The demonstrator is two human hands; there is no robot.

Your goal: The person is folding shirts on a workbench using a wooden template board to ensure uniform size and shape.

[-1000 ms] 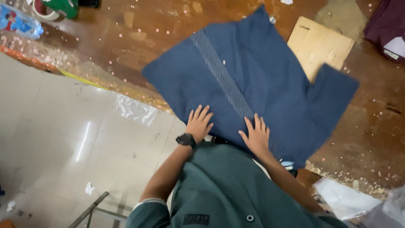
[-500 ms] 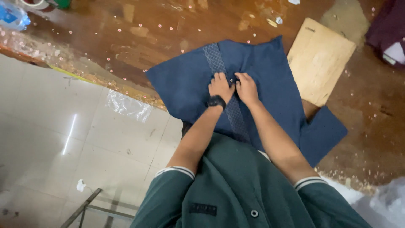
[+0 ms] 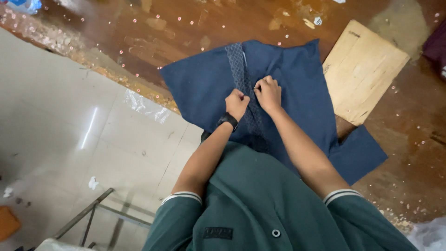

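A dark blue garment (image 3: 297, 102) lies spread flat on a worn brown wooden table, its near edge hanging over the table's front edge toward the person. The cloth is plain navy, smooth over most of its surface. A lighter, patterned lace-like strip (image 3: 241, 79) runs down its middle from the far edge toward the near edge. A separate flap of the same cloth (image 3: 360, 155) extends at the lower right. Both hands rest closed on the strip at mid-length; whether they pinch it cannot be told.

Dark rectangular chest label (image 3: 217, 233) on green shirt.
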